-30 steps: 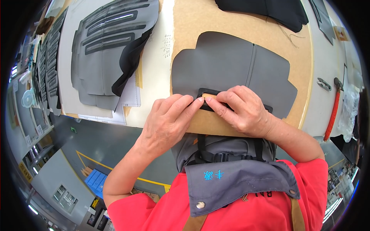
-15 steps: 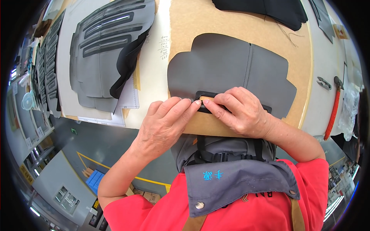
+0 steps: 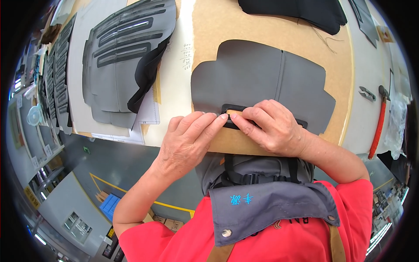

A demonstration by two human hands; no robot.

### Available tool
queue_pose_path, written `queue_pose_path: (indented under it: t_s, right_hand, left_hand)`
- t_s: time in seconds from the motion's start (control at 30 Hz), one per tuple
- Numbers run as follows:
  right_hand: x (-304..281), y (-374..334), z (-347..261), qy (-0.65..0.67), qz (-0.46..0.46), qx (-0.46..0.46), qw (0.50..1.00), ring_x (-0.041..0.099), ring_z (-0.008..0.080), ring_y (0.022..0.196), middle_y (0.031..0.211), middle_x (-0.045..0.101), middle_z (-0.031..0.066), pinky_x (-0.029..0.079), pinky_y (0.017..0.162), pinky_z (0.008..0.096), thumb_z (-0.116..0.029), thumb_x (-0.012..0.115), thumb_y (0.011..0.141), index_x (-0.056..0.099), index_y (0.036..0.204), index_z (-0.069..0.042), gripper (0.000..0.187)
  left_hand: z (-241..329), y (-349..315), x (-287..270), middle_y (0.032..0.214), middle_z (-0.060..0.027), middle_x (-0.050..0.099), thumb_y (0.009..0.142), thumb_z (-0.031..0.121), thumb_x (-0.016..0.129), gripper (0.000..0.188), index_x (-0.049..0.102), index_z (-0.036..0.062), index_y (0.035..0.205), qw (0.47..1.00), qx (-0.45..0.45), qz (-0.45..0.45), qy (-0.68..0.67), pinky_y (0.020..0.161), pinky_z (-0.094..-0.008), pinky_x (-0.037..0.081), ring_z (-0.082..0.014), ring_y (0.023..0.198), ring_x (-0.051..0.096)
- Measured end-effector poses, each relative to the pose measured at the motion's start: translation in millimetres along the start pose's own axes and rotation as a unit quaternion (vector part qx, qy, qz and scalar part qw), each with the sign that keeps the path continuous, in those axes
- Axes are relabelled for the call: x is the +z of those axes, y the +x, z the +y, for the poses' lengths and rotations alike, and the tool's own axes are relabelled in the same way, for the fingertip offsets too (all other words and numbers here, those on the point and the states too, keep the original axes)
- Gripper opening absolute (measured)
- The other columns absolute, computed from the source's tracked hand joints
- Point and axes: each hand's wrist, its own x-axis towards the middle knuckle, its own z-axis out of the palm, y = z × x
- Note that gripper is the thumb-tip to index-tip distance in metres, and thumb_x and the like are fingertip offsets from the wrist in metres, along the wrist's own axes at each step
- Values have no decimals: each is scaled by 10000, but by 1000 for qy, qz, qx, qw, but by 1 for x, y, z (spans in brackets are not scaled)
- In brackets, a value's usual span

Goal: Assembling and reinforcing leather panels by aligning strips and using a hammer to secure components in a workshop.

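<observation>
A grey sheet-material panel (image 3: pixel 244 72) lies flat in front of me, with a dark seam crossing its right half. Along its near edge runs a black-edged slot (image 3: pixel 233 107), and the tan board shows through the opening. My left hand (image 3: pixel 185 142) comes in from the left, its thumb and fingers closed at the slot's left end. My right hand (image 3: pixel 273 129) pinches the same black edging, its fingertips almost touching the left ones. The right hand covers much of the slot. What exactly lies between the fingertips is too small to make out.
Stacked grey panels with black-edged slots (image 3: pixel 120 65) lie at left, over paper sheets (image 3: pixel 148 115). Black folded pieces (image 3: pixel 297 11) rest at the far side. On the right are snips (image 3: pixel 367 93), a red-handled tool (image 3: pixel 378 126) and clear plastic (image 3: pixel 396 131).
Both hands keep their hold at the slot with hardly any movement. The view has shifted slightly, so the stacked panels appear a little further right.
</observation>
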Motion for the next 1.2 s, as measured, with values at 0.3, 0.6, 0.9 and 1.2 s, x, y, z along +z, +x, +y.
queue_pose_path:
  t_s: [0.3,0.6,0.9,1.2]
  right_hand:
    - [0,-1,0,3,-2,2,1000,590,200,799,936,625,61,492,660,328,-87,739,817,736,1074,28,282]
    - [-3,-2,3,14,-26,4,1000,598,208,829,969,626,62,507,687,335,-96,724,812,724,1123,17,331]
    - [-5,4,4,42,-54,22,997,584,217,849,1011,622,43,512,723,343,-89,695,809,715,1190,-11,389]
    - [-4,4,8,-16,-71,-58,996,581,206,839,984,591,47,518,707,325,-93,713,784,710,1182,43,420]
  left_hand:
    - [2,6,-9,1282,-18,562,808,-1,705,604,651,105,1400,999,-10,-43,-21,991,-380,407,-220,1201,550]
    - [1,7,-8,1205,-54,635,843,-23,720,484,703,91,1313,995,-24,18,-91,961,-406,452,-255,1123,593]
    - [2,33,11,856,-44,678,869,57,798,98,711,48,912,961,-188,111,-169,732,-348,511,-209,832,613]
    - [-2,44,1,835,-24,681,843,105,810,123,710,37,863,928,-272,43,-252,713,-317,494,-177,801,587]
